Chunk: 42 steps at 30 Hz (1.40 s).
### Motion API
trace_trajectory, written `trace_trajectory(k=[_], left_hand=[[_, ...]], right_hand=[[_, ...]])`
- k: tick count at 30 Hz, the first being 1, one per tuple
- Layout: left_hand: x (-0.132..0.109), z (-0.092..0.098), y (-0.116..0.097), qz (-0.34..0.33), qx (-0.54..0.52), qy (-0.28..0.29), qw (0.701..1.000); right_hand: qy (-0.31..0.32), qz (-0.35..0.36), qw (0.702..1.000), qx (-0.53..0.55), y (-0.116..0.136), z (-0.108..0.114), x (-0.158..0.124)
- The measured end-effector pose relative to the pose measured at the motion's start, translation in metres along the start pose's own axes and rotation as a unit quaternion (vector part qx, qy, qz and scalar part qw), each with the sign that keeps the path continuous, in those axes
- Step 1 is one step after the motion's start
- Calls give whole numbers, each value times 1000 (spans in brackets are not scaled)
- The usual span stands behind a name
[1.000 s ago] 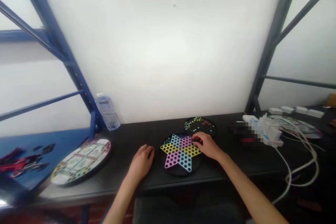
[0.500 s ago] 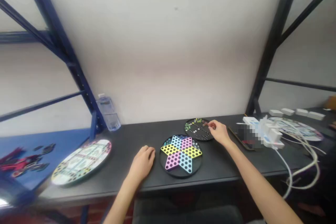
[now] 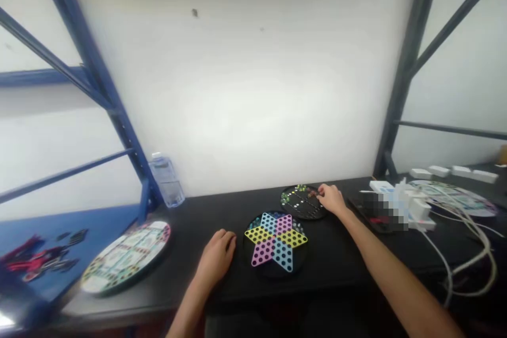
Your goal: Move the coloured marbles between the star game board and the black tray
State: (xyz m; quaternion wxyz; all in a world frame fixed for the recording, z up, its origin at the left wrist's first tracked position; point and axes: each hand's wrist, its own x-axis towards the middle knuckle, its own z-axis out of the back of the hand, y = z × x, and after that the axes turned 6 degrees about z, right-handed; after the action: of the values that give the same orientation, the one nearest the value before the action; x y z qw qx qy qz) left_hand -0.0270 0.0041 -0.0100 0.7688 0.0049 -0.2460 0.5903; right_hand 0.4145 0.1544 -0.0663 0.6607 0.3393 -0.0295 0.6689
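Marbles (image 3: 295, 196) in the tray (image 3: 306, 212) lie under the right hand (image 3: 331, 199), grip unclear; pinch lightly. Left hand (image 3: 219, 256) rests slack, empty

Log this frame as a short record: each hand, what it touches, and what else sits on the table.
left hand: rests on the black table, just left of the star board; holds nothing
right hand: fingertips at the right edge of the marble tray; too small to tell whether it pinches a marble
star board: lies flat, nearer the person than the tray
other things: water bottle by the wall; round game board far left; white power strips on the right
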Motion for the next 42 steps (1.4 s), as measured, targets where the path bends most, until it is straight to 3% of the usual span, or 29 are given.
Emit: trace_trajectory(k=[4, 7, 9, 12, 13, 15, 17, 18, 21, 23, 26, 32, 34, 36, 39, 42], left_hand=[[0, 0, 0, 0, 4, 0, 1000], [0, -1, 0, 4, 2, -1, 1000], [0, -2, 0, 3, 2, -2, 1000], [0, -2, 1, -1, 3, -3, 1000], [0, -1, 1, -1, 4, -3, 1000], [0, -1, 0, -2, 7, -2, 1000], [-1, 0, 0, -1, 9, 0, 1000], [-1, 0, -1, -1, 10, 1, 1000], [-1, 0, -1, 3, 10, 2, 1000], [-1, -1, -1, 5, 8, 2, 1000], [-1, -1, -1, 3, 6, 3, 1000], [-1, 0, -1, 7, 9, 7, 1000], [-1, 0, -1, 7, 8, 7, 1000], [0, 0, -1, 7, 8, 6, 1000], [0, 0, -1, 7, 7, 2, 1000], [0, -1, 0, 5, 6, 1, 1000]], right_hand=[[-31, -18, 997, 69, -2, -1, 1], [-83, -74, 967, 231, -4, 6, 6], [-98, -133, 897, 411, -5, 12, 11], [-81, -187, 753, 625, -6, 20, 21], [-75, -196, 724, 657, -6, 21, 23], [-79, -217, 702, 673, -5, 19, 26], [-90, -243, 720, 644, -2, 13, 25], [-99, -250, 745, 611, -2, 10, 24], [-100, -198, 882, 416, -1, 4, 20], [-52, -122, 958, 253, -2, 2, 18], [23, -49, 995, 89, -3, 0, 18], [63, -66, 996, 3, 4, -7, 20], [64, -93, 993, 21, 6, -6, 21], [43, -134, 984, 107, 7, -3, 21], [6, -201, 925, 321, 7, 4, 23], [34, -246, 816, 522, 4, 12, 25]])
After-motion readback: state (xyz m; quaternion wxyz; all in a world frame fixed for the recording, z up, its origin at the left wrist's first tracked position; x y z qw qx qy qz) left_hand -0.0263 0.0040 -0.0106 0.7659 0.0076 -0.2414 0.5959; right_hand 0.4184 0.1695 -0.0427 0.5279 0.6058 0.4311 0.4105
